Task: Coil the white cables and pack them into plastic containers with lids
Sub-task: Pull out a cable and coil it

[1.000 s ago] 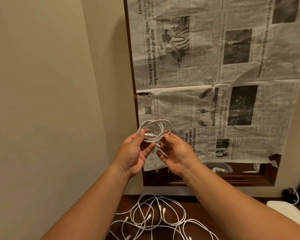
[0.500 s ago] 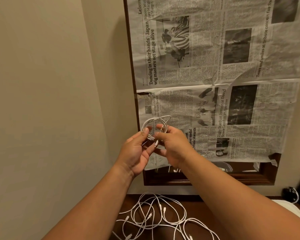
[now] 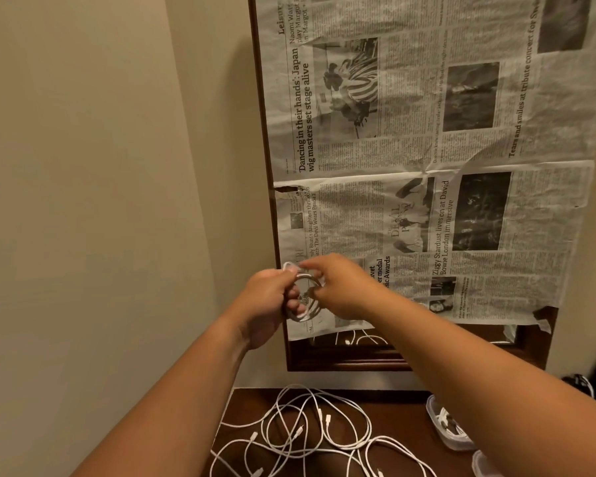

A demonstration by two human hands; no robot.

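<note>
**A:** Tough view here. The small coiled white cable (image 3: 306,313) is mostly buried between the hands, and only its top arc and lower loops show.

**B:** Right. The left hand (image 3: 265,304) has its fingers curled round the coil's left side. The right hand (image 3: 341,290) pinches near the top, though I can't make out which strand.

**A:** And where is it?

**B:** It's held in the air, well above the dark brown wooden surface (image 3: 255,404), in front of the lower left corner of the grey newspaper sheet (image 3: 427,160). The ring faces us, with its long axis running roughly top to bottom.

**A:** Below, loose white cables (image 3: 310,432) sprawl on the surface, cut off at the bottom edge.

**B:** Far right, a clear plastic container (image 3: 456,442) holds a cable.
</note>
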